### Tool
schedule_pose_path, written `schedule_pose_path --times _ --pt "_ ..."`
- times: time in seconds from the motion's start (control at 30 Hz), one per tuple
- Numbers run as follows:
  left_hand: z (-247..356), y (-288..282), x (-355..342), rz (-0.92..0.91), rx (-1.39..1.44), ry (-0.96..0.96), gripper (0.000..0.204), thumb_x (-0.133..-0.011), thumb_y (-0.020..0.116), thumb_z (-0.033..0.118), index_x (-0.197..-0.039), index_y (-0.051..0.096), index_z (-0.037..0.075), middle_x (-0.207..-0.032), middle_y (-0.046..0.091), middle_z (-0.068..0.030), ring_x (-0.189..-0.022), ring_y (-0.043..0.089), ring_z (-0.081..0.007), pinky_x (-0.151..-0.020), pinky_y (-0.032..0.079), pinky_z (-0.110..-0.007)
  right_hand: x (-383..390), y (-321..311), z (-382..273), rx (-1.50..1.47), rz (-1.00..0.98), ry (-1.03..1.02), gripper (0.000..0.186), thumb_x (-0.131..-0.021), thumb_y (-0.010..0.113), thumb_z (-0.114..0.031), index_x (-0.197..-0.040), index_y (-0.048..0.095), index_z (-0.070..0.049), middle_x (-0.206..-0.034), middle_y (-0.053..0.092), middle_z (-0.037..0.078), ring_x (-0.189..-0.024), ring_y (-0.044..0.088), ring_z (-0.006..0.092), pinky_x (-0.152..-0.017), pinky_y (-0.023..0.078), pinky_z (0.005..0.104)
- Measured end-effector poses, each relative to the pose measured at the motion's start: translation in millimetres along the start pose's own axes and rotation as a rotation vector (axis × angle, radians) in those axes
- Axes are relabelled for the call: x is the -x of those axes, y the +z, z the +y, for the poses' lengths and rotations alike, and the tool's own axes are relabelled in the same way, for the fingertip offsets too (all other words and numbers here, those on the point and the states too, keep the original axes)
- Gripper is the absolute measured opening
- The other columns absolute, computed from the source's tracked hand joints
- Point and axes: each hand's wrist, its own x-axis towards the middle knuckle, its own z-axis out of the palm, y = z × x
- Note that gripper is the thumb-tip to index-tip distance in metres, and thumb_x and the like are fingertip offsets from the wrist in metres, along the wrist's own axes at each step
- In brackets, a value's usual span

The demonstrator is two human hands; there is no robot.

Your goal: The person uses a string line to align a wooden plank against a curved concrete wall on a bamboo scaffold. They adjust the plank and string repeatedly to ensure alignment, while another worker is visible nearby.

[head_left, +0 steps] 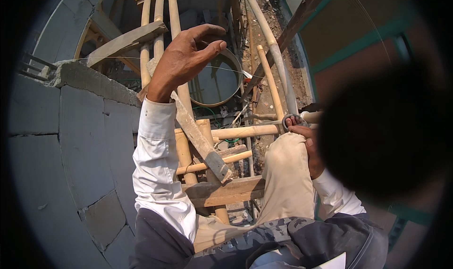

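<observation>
My left hand (188,56) is raised above the bamboo scaffold, bare, with fingers curved and the thumb apart. Nothing shows in its grasp. A thin string (222,69) passes close to it; I cannot tell whether they touch. The string's right end meets a small white-and-red object (247,75). By my bent knee (289,158), my right hand (309,146) is closed on a grey ring-ended object (289,121), whose remainder is hidden. Below my left wrist, a flat wooden board (200,139) lies slanting across the bamboo.
A grey block wall (80,127) rises at the left. Bamboo poles (271,87) and a plank (226,191) form the scaffold. Below stands a round tub (219,80) of cloudy liquid amid rubble. Green-framed panels (349,56) line the right; a blurred dark shape (387,132) blocks part of them.
</observation>
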Motion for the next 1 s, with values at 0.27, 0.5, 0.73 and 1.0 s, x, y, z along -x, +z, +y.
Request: schedule_pose_path --times 0.27,0.5,0.73,1.0 --pt "37.5 65.4 -20.6 -0.038 0.021 -0.183 0.04 -0.088 0.068 0.028 -0.119 0.063 0.003 -0.103 0.069 -0.0146 -0.089 0.067 -0.0213 -0.077 0.052 -0.033 -5.6 -36.4 -25.3 0.068 -0.143 0.195 0.044 -0.097 0.04 -0.028 -0.108 0.067 0.005 -0.11 0.066 0.02 -0.107 0.062 0.0322 -0.097 0.043 0.0395" --pt "15.4 163.1 61.8 -0.462 -0.273 -0.259 0.038 -0.085 0.066 0.023 -0.115 0.06 0.0 -0.097 0.066 -0.0209 -0.093 0.063 -0.0377 -0.081 0.05 -0.047 -5.2 -58.5 -43.2 -0.035 -0.236 0.358 0.042 -0.1 0.038 -0.027 -0.109 0.065 0.004 -0.11 0.066 0.018 -0.109 0.06 0.0312 -0.1 0.04 0.0394" --pt "99.4 132.8 201.8 -0.617 -0.347 -0.551 0.031 -0.08 0.067 0.021 -0.103 0.061 0.001 -0.096 0.067 -0.0213 -0.09 0.065 -0.0375 -0.078 0.052 -0.046 5.6 -100.4 -73.6 0.053 -0.335 0.513 0.042 -0.1 0.038 -0.027 -0.113 0.064 0.003 -0.115 0.065 0.02 -0.111 0.06 0.0337 -0.099 0.042 0.0369" --pt "238.5 20.9 306.8 -0.33 -0.395 -0.935 0.04 -0.082 0.067 0.025 -0.116 0.061 0.004 -0.107 0.066 -0.0188 -0.098 0.063 -0.036 -0.086 0.05 -0.044 17.2 -147.0 -83.0 0.358 -0.377 0.697 0.034 -0.091 0.052 -0.017 -0.122 0.059 -0.006 -0.121 0.061 0.022 -0.113 0.057 0.0378 -0.099 0.044 0.0418"
